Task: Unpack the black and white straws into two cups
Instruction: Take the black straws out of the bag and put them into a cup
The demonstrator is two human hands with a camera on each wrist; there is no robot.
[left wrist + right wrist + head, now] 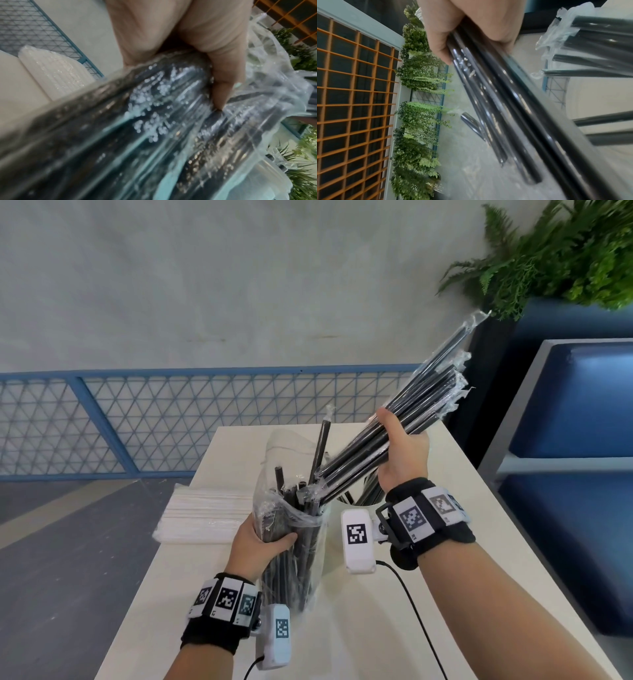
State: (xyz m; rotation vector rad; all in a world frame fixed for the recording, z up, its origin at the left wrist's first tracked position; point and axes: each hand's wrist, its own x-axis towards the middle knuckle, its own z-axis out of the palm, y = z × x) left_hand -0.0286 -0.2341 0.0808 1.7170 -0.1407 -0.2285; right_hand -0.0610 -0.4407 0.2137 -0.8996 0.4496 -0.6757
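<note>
My left hand (255,542) grips a clear plastic bag of black straws (296,556), held upright above the white table (445,594); in the left wrist view my thumb (221,86) presses into the bag (137,135). My right hand (400,446) holds a bundle of black straws (404,422) in individual clear wrappers, tilted up to the right, its lower ends still at the bag's mouth. In the right wrist view my fingers (443,44) curl round that bundle (496,101). A cup (363,494) holding black straws stands behind my right wrist, mostly hidden. A pack of white straws (205,515) lies at the table's left edge.
A blue bench (582,474) stands right of the table, with a planter of green ferns (555,258) behind it. A blue mesh fence (171,419) runs along the back. A black cable (414,607) trails over the table from my right wrist.
</note>
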